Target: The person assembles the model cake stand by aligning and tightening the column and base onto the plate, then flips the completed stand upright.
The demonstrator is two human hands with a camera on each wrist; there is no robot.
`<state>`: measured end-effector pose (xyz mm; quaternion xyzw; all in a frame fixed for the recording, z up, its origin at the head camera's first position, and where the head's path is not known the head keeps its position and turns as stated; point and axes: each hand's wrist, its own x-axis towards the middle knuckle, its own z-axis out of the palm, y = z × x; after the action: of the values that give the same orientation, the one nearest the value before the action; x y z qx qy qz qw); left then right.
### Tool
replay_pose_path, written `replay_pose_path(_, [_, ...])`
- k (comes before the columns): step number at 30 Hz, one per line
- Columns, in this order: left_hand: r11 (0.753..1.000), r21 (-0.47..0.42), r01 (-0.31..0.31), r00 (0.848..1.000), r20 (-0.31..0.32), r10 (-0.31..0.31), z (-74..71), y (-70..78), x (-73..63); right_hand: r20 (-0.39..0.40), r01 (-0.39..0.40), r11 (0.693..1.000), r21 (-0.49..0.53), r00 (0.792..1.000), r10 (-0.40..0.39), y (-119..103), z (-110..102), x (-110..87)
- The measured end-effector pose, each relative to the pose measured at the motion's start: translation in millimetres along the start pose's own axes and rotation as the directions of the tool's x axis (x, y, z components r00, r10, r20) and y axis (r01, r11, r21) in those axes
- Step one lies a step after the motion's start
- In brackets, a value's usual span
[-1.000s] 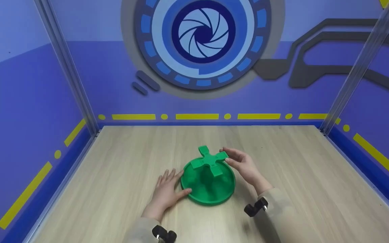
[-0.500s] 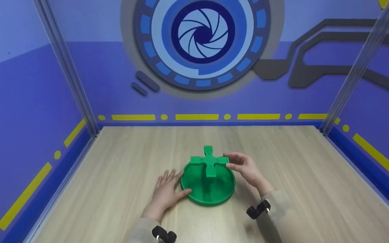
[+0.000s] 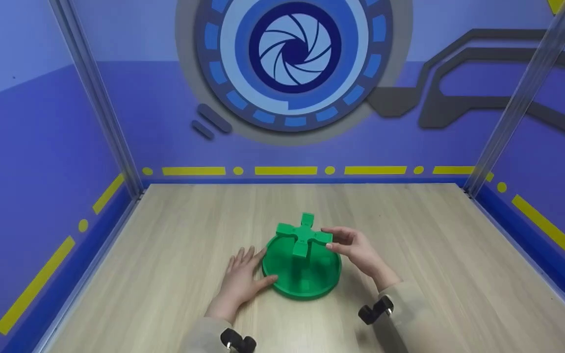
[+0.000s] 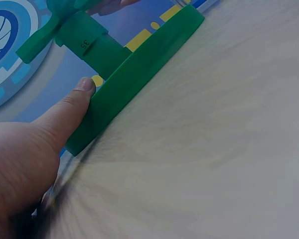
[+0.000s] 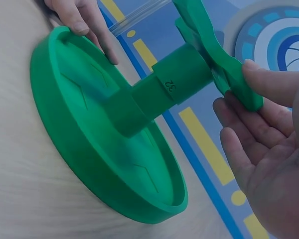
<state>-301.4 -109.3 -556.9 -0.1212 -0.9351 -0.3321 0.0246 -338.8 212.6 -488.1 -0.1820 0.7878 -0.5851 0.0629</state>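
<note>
R grip (image 5: 276,144) pinching grn handle (image 5: 212,45), stem (image 5: 159,89) mkd 32, L grip (image 5: 92,17) touching round base (image 5: 79,152)

Grn cross (image 3: 304,234) above rnd dish (image 3: 302,292)

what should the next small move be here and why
I'd probably give the cross-shaped handle a slight turn with the right hand. That hand holds it by one end, the handle sits atop a post rising from the middle of the round dish, and the left hand, touching the dish's rim, could likely steady it.
</note>
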Motion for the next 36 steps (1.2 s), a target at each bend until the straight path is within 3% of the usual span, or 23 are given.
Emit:
replay_pose_path(7, [1.0, 0.003, -0.002, 1.0, -0.002, 0.002, 0.1, 0.2, -0.3, -0.011, 0.009, 1.0, 0.012, 1.0, -0.009, -2, 5, -5.7])
replay_pose_path(20, [1.0, 0.009, 0.001, 1.0, -0.004, -0.001, 0.1, 0.3, 0.4, -0.107, 0.005, 1.0, -0.01, 0.994, -0.006, -7, 18, -11.6])
replay_pose_path(30, [1.0, -0.001, -0.012, 1.0, -0.011, 0.012, -0.3, 0.5, -0.7, -0.197, 0.042, 0.997, -0.069, 0.979, -0.055, -14, 34, -17.9])
replay_pose_path(36, [1.0, 0.004, -0.016, 1.0, -0.012, 0.016, -0.7, 0.4, -1.7, -0.271, 0.018, 0.999, -0.048, 0.962, -0.031, -21, 48, -21.4])
